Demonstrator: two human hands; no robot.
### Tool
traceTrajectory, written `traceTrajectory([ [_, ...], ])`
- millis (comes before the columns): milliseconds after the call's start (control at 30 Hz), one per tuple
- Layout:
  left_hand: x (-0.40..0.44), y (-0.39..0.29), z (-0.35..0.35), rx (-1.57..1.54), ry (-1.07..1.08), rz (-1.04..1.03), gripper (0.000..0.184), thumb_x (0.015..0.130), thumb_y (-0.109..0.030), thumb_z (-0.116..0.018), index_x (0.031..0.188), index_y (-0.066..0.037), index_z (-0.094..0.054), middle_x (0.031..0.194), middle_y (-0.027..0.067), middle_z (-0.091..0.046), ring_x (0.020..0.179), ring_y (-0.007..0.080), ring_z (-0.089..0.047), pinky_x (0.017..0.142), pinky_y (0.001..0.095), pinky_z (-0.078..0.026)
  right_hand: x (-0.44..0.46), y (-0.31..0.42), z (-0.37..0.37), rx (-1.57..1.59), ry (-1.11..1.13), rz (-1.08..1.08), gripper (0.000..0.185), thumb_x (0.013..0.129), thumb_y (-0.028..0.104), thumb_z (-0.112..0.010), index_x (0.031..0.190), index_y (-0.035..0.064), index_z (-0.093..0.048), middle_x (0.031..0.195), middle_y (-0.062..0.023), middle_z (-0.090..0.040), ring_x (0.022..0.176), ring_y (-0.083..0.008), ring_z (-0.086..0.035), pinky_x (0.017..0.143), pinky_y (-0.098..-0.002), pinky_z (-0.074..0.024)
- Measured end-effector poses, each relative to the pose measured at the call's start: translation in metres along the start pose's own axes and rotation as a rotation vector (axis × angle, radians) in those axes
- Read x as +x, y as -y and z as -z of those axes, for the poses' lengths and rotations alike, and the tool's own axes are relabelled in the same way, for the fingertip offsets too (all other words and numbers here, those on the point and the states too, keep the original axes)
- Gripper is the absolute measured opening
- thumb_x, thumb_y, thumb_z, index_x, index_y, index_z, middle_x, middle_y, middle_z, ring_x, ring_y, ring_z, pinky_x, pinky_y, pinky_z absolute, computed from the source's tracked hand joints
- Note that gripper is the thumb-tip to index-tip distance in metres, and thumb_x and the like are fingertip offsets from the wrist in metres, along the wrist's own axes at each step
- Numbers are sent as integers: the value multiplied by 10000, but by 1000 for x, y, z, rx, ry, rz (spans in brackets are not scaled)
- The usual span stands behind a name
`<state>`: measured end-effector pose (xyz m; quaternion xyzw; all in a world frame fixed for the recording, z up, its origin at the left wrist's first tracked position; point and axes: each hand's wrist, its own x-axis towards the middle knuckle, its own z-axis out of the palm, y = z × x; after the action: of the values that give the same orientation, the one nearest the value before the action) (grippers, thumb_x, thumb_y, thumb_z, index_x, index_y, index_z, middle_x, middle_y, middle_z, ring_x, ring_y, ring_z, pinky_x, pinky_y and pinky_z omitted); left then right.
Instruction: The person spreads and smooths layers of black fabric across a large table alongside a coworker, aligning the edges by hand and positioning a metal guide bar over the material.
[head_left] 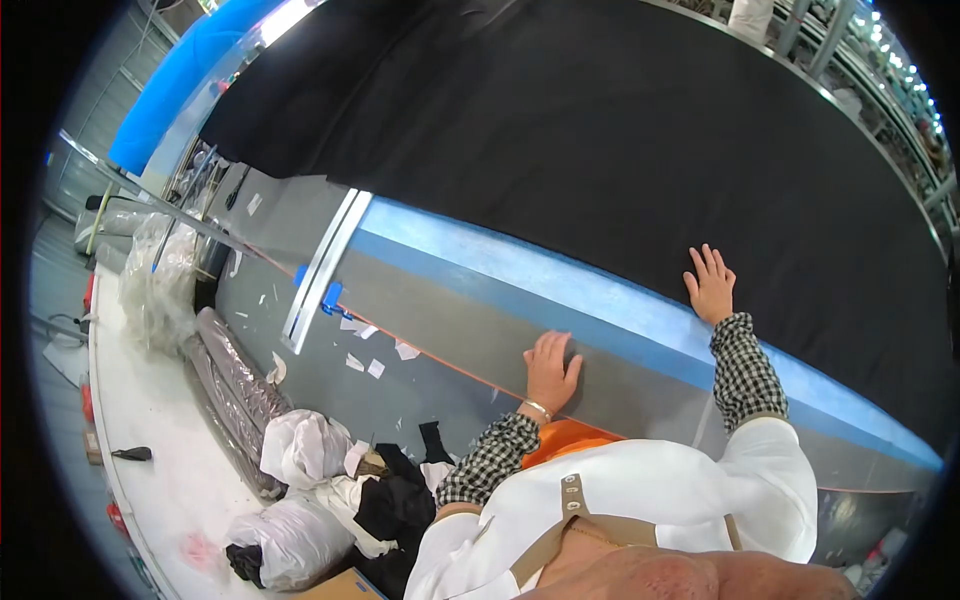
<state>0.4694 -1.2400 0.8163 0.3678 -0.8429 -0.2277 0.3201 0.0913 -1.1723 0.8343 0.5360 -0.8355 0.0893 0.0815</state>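
Note:
My right hand [712, 288] lies with spread fingers on the near edge of a large black cloth [600, 130], holding nothing. Bare of any object, my left hand [553, 370] rests with its fingers apart on the grey table surface [450, 310] near the front edge. Between the hands and the cloth's edge runs a pale blue and darker blue strip [530, 275] along the table. To the left of both hands, a metal rail [325, 270] with blue fittings crosses the table edge.
On the floor at lower left are plastic-wrapped rolls [235, 370], stuffed white bags [300, 540], dark fabric scraps [392, 505] and paper pieces [375, 368]. A blue roll [180, 90] stands at upper left. Metal framework lines the upper right.

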Motion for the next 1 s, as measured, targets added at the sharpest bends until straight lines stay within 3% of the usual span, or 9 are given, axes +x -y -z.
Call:
traceTrajectory([
  [133, 3, 35, 38, 16, -28, -34, 86, 863, -160, -688, 868, -91, -636, 865, 76, -601, 881, 300, -557, 778, 422, -395, 2, 6, 7, -53, 5, -3, 527, 1008, 390, -483, 1488, 173, -452, 1577, -130, -366, 1464, -310, -303, 1136, -477, -239],
  [233, 10, 54, 51, 56, -111, -4, 273, 853, -155, -705, 639, -93, -547, 668, 56, -539, 710, 274, -526, 683, 409, -364, 1, 7, 6, -59, 19, -11, 529, 1008, 389, -480, 1491, 176, -448, 1580, -125, -364, 1468, -308, -296, 1135, -478, -238],
  [533, 7, 54, 55, 104, -60, -80, 390, 865, -186, -701, 533, -113, -510, 534, 52, -523, 546, 272, -529, 592, 407, -360, 3, 4, 7, -42, 62, -18, 535, 1019, 397, -447, 1505, 173, -431, 1596, -119, -339, 1481, -304, -270, 1148, -481, -209],
  [733, 8, 47, 58, 76, 7, -27, 421, 889, -236, -680, 531, -92, -511, 542, 64, -554, 529, 287, -532, 588, 402, -377, 2, -3, 7, -50, 71, -15, 536, 1025, 397, -439, 1515, 181, -420, 1604, -108, -328, 1485, -295, -264, 1149, -472, -199],
  [833, 14, 60, 73, -84, 109, 93, 351, 885, -230, -698, 593, -84, -568, 599, 77, -580, 550, 300, -529, 612, 401, -417, 6, -1, 1, -64, 83, -39, 535, 1027, 393, -433, 1520, 184, -412, 1608, -102, -323, 1487, -291, -260, 1145, -474, -201],
  [933, 29, 73, 108, -167, -123, 176, 222, 897, -213, -685, 730, -67, -663, 725, 94, -648, 682, 307, -596, 683, 390, -473, 9, 8, -5, -70, 114, -127, 543, 1029, 414, -425, 1525, 195, -399, 1613, -97, -313, 1491, -291, -249, 1141, -495, -200],
  [967, 34, 80, 130, -222, -94, 254, 121, 904, -169, -671, 892, -52, -700, 843, 110, -673, 810, 290, -632, 725, 362, -493, 11, 11, -5, -79, 123, -173, 546, 1029, 420, -424, 1527, 198, -394, 1615, -95, -309, 1491, -290, -247, 1140, -500, -199],
  [1000, 34, 97, 146, -190, -201, 311, 118, 909, -158, -666, 930, -45, -692, 862, 105, -670, 820, 267, -635, 732, 356, -495, 14, 16, -8, -89, 131, -222, 550, 1029, 425, -423, 1529, 201, -389, 1617, -94, -306, 1492, -289, -246, 1139, -505, -198],
])
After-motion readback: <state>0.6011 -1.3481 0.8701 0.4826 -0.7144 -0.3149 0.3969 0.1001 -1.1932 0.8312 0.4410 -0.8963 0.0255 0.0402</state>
